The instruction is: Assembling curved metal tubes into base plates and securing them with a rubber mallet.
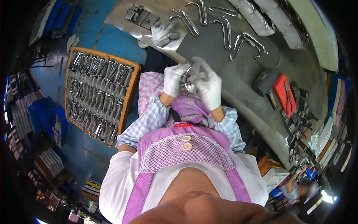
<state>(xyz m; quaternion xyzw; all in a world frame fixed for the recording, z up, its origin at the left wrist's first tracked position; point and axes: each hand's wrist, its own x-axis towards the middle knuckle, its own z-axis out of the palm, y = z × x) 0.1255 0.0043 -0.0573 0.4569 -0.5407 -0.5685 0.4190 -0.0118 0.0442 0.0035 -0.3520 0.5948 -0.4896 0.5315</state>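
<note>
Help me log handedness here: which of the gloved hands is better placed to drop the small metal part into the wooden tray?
Probably the left hand. Both hands grip the small metal part, but the wooden tray lies on the person's left; the right hand would have to cross over.

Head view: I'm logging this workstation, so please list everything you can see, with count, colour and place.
metal part: one, shiny silver, held between both hands
handles: about six, chrome, loose on the grey workbench
wooden tray: one, brown rim, full of chrome handles, on the person's left
red case: one, on the bench at right, pliers on it
spare glove: one, grey-white, far bench edge
left hand: white glove, gripping the part
right hand: white glove, gripping the part
</note>
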